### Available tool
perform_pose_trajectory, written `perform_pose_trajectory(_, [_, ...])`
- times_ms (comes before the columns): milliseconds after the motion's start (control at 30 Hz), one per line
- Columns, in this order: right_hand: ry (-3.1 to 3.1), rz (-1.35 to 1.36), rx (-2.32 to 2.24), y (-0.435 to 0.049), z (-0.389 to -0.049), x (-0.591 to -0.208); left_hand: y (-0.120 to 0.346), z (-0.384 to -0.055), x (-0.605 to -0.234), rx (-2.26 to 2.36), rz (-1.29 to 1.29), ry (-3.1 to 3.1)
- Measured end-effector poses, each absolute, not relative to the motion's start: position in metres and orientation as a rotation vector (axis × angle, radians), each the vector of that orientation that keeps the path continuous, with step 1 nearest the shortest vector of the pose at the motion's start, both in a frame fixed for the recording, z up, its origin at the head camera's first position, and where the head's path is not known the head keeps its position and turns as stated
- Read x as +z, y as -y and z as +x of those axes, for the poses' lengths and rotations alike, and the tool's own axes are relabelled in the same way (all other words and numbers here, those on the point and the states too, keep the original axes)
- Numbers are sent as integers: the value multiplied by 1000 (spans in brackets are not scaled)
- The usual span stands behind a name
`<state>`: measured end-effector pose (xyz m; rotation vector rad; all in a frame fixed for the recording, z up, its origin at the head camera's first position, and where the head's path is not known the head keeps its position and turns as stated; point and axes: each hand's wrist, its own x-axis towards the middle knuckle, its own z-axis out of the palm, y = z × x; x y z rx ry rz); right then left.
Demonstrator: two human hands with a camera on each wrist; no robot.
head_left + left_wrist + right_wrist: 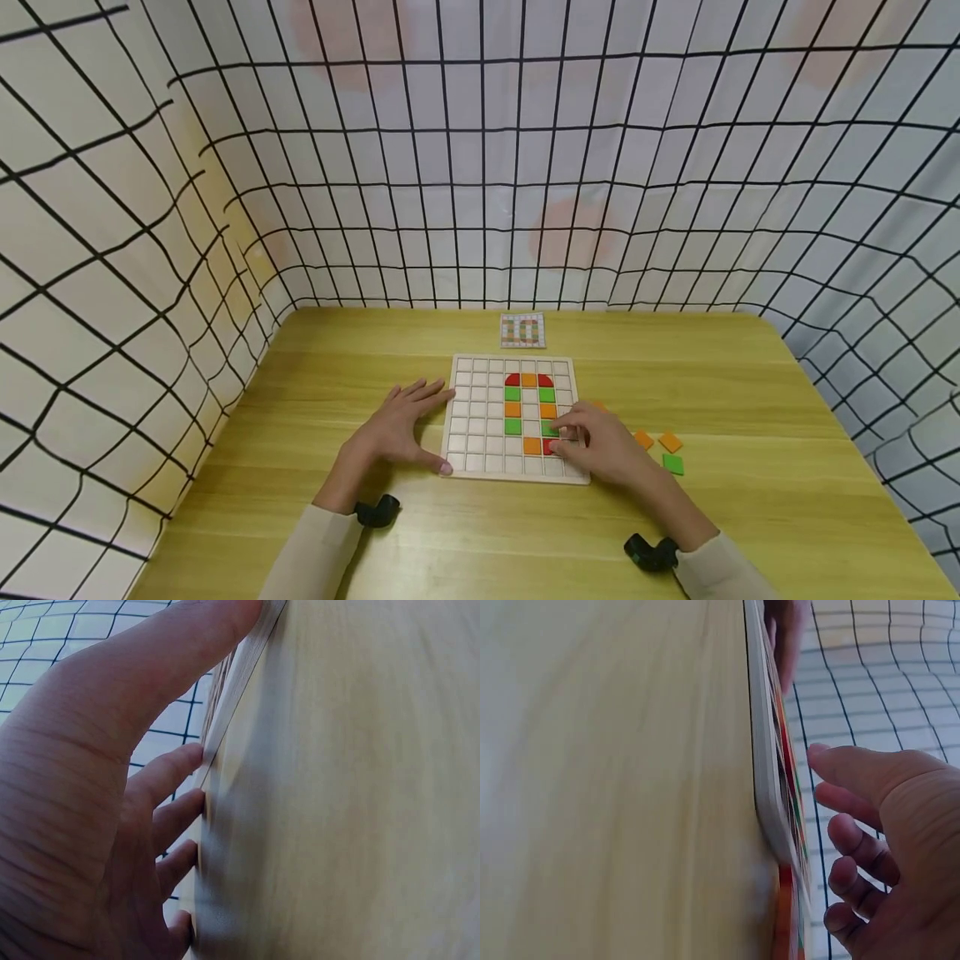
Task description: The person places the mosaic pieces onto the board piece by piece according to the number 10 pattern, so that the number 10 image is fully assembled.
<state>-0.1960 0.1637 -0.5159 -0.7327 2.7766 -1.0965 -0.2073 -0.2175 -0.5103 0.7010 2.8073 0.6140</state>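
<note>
The pale gridded board [476,423] lies flat on the wooden desk [757,500], square in front of the person; the left hand [393,425] braces its left side with fingers spread wide, the thumb at the near left corner and the forefinger farther up that edge; the right hand [607,446] hangs over the board's right part, its fingers loosely bent, thumb and forefinger apart with nothing visible between them; the thumb tip is right by a red tile [548,447] in the lower right part of the grid, though I cannot tell whether it touches.

Beside that red piece sits an orange tile [532,446]; above them two columns of green and orange rise with a gap between, and a row of rounded red, orange and rounded red joins them at the top; the green tile [548,427] in the right column is partly hidden by the fingers.

Past the right hand, off the board, two orange pieces [671,442] and a green square [672,463] lie loose, with another bit of orange peeping out behind the knuckles; a small patterned card [522,331] rests beyond the board's far edge; pale sleeves [311,554] cover both forearms, and black grid lines [483,167] cross the white backdrop behind.
</note>
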Motion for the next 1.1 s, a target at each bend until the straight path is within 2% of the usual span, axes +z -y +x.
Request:
perform_pose_trajectory(433, [-2887,-669,-1055,-219,-196,-517,217,-207,-512,616,703,-2819])
perform_pose_trajectory(700, [-2884,-677,-1032,-225,-194,-523,218,-206,-512,622,703,-2814])
perform_pose_trajectory(1100, [-2988,-502,-980,-249,-199,-526,217,-205,-510,612,691,-2816])
